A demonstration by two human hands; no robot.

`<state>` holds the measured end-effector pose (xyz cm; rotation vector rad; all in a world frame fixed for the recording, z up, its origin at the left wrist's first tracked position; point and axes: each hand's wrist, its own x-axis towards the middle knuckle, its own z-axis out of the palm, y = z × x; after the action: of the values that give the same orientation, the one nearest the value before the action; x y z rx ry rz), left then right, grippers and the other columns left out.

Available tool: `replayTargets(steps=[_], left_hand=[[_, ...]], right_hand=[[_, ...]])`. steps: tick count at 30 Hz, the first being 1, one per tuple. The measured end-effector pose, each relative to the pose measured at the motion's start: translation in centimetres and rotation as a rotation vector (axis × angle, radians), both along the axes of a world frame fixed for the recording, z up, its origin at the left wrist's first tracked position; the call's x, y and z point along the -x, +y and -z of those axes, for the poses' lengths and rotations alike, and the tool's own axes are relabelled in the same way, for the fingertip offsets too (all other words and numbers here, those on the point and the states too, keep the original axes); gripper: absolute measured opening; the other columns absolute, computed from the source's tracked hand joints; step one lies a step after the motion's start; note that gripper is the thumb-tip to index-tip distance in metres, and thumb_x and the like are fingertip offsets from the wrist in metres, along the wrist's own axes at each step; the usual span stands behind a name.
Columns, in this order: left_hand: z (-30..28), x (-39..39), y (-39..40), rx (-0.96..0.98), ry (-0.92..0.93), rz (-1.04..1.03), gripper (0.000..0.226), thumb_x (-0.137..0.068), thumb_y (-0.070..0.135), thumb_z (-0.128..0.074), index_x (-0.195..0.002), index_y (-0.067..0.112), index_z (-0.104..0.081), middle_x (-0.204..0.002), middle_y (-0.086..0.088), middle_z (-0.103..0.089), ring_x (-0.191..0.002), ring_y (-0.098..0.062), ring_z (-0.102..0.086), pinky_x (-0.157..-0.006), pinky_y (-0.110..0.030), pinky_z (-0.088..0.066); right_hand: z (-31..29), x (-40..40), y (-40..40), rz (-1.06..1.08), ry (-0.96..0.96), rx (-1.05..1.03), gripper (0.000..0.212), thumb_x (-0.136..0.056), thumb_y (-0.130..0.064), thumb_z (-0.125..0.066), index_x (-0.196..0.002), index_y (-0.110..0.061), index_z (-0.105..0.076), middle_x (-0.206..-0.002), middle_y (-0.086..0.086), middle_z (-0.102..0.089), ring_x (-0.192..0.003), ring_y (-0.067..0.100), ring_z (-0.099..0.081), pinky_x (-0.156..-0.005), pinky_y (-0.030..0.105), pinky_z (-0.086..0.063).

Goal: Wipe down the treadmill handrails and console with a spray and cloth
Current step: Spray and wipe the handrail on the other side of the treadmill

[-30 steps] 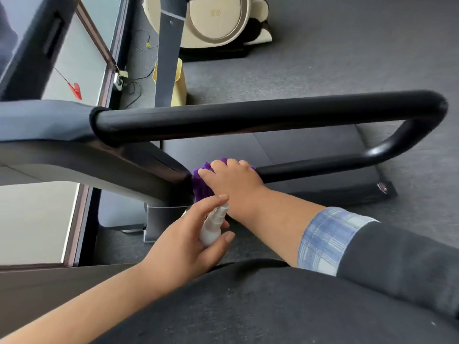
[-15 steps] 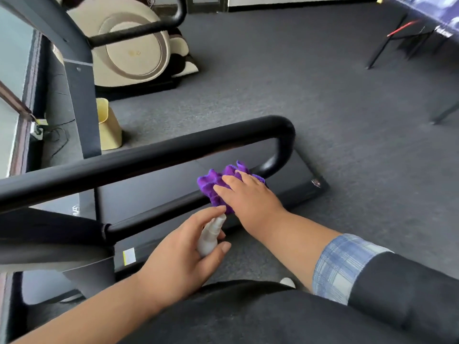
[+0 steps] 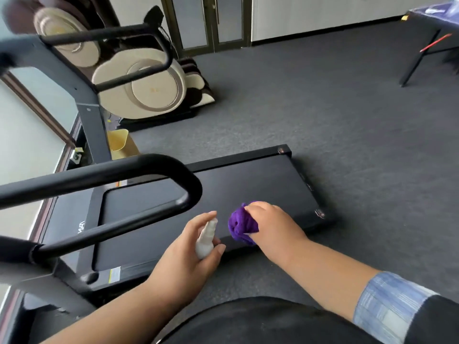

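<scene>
I take the treadmill deck (image 3: 223,194) as my landmark. The near handrail (image 3: 104,175) loops above its left part; the far handrail (image 3: 109,36) stands beyond it. My left hand (image 3: 188,254), holding the spray bottle (image 3: 206,239), hangs over the deck's near edge, with my right hand (image 3: 270,224) and cloth (image 3: 242,225) just right of it. Behind the deck sits a massage chair (image 3: 149,90); a bin (image 3: 120,142) stands between them. A table (image 3: 432,28) is far right.

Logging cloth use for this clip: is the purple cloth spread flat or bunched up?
Bunched up. The cloth is a crumpled wad gripped in the right hand, off the handrail, above the treadmill deck.
</scene>
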<state>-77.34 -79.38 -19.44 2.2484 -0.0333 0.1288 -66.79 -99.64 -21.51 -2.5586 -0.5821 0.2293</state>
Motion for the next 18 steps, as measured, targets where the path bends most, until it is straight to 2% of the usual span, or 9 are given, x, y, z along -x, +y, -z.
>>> replayTargets(steps=[4, 6, 8, 9, 10, 12, 14, 18], left_hand=[[-0.6, -3.7, -6.8, 0.069, 0.039, -0.088, 0.059, -0.089, 0.038, -0.067, -0.122, 0.071, -0.031, -0.092, 0.022, -0.065, -0.066, -0.006, -0.062, -0.056, -0.015, -0.048], [-1.5, -5.3, -9.2, 0.105, 0.048, -0.116, 0.059, -0.090, 0.037, -0.068, -0.121, 0.071, -0.031, -0.089, 0.021, -0.066, -0.063, -0.006, -0.061, -0.059, -0.022, -0.051], [-2.5, -7.1, -10.8, 0.149, 0.054, -0.136, 0.060, -0.091, 0.035, -0.069, -0.118, 0.073, -0.032, -0.088, 0.020, -0.067, -0.064, -0.004, -0.061, -0.063, -0.028, -0.053], [-2.9, -8.0, -11.4, 0.182, 0.061, -0.148, 0.061, -0.091, 0.032, -0.069, -0.116, 0.074, -0.032, -0.088, 0.019, -0.068, -0.065, -0.004, -0.062, -0.065, -0.031, -0.055], [-3.3, -8.9, -11.9, 0.216, 0.072, -0.160, 0.063, -0.091, 0.030, -0.070, -0.117, 0.073, -0.033, -0.089, 0.017, -0.068, -0.067, -0.005, -0.063, -0.066, -0.034, -0.057], [-3.4, -10.9, -12.5, 0.268, 0.093, -0.193, 0.064, -0.092, 0.026, -0.071, -0.127, 0.063, -0.033, -0.090, 0.016, -0.068, -0.070, -0.009, -0.065, -0.066, -0.038, -0.060], [-3.0, -13.0, -12.9, 0.278, 0.100, -0.232, 0.061, -0.091, 0.026, -0.072, -0.129, 0.056, -0.035, -0.091, 0.017, -0.069, -0.072, -0.007, -0.066, -0.069, -0.038, -0.059], [-1.5, -17.3, -13.4, 0.262, 0.119, -0.303, 0.044, -0.086, 0.036, -0.072, -0.108, 0.063, -0.045, -0.093, 0.024, -0.070, -0.074, 0.003, -0.065, -0.070, -0.029, -0.052]], right_hand=[[-2.9, -2.3, -6.4, 0.181, 0.168, -0.271, 0.030, -0.079, -0.048, -0.078, -0.105, -0.043, -0.065, -0.090, -0.027, -0.059, -0.083, -0.007, -0.057, -0.067, 0.004, -0.037], [-4.3, -3.6, -8.6, 0.266, 0.239, -0.399, 0.025, -0.076, -0.053, -0.079, -0.094, -0.044, -0.063, -0.079, -0.030, -0.063, -0.075, -0.014, -0.058, -0.066, 0.004, -0.041], [-5.3, -5.5, -9.8, 0.349, 0.393, -0.650, 0.028, -0.077, -0.051, -0.079, -0.097, -0.034, -0.069, -0.086, -0.019, -0.074, -0.081, -0.003, -0.068, -0.080, 0.024, -0.055], [-5.7, -6.6, -10.0, 0.377, 0.512, -0.792, 0.031, -0.079, -0.048, -0.079, -0.103, -0.029, -0.071, -0.091, -0.013, -0.077, -0.086, 0.006, -0.072, -0.086, 0.034, -0.058], [-6.1, -7.6, -10.1, 0.390, 0.645, -0.928, 0.036, -0.081, -0.046, -0.079, -0.109, -0.025, -0.071, -0.096, -0.007, -0.078, -0.090, 0.012, -0.074, -0.089, 0.039, -0.058], [-6.6, -9.8, -9.8, 0.408, 0.889, -1.116, 0.047, -0.080, -0.048, -0.077, -0.118, -0.021, -0.068, -0.104, 0.002, -0.077, -0.096, 0.019, -0.074, -0.087, 0.038, -0.057], [-6.4, -12.1, -9.3, 0.439, 1.062, -1.175, 0.054, -0.081, -0.055, -0.072, -0.120, -0.018, -0.067, -0.111, 0.006, -0.076, -0.101, 0.022, -0.073, -0.088, 0.038, -0.056], [-5.0, -17.3, -8.1, 0.424, 1.289, -1.166, 0.073, -0.082, -0.073, -0.058, -0.124, -0.016, -0.069, -0.122, 0.014, -0.070, -0.112, 0.032, -0.068, -0.102, 0.048, -0.049]])
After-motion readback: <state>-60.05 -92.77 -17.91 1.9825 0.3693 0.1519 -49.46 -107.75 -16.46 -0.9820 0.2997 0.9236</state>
